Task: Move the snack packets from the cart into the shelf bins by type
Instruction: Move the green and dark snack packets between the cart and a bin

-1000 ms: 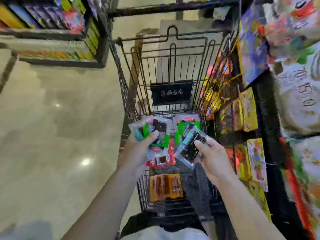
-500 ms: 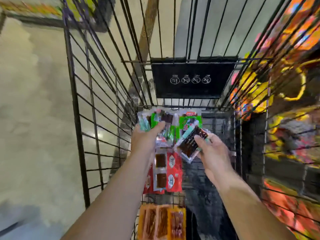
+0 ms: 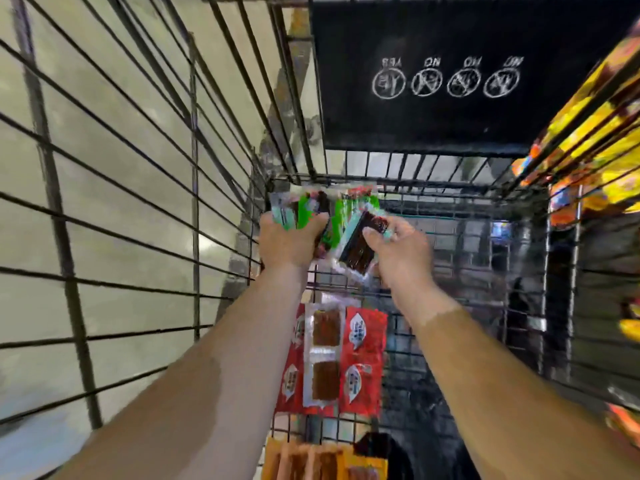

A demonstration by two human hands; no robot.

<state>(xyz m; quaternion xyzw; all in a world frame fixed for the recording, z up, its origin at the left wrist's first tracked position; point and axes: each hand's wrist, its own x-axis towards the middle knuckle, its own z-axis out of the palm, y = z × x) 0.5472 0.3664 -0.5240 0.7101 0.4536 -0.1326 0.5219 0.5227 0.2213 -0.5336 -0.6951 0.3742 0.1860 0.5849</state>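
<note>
Both forearms reach up from 6 o'clock into the wire cart point(image 3: 194, 161), and the hands meet just above the middle of the view.

The left hand point(image 3: 289, 242) shows its back, wrist straight. Its fingers and thumb are curled round the lower end of a bunch of green packets point(image 3: 306, 207), which fan out toward 12 o'clock. Through the blur the bunch looks like two or three packets, though the count is unsure.

The right hand point(image 3: 403, 252) sits just beside it at 3 o'clock, wrist bent a little inward. It pinches a clear packet with a dark strip point(image 3: 358, 249) and a teal edge, with the thumb on the upper face and the fingers behind. This packet is tilted, its lower corner pointing to 7 o'clock and its upper end overlapping the green bunch. Both grips are closed tight on their packets, which are held above the cart floor.

Toward 6 o'clock from the hands, red packets point(image 3: 363, 355) lie flat on the wire floor. Orange packets point(image 3: 304, 459) lie at the bottom edge of the view.

At 12 to 1 o'clock a black placard point(image 3: 450, 129) with four white round symbols hangs on the cart's far end. Beyond the right wall, at 2 to 3 o'clock, yellow shelf goods point(image 3: 595, 133) show through the wires.
</note>
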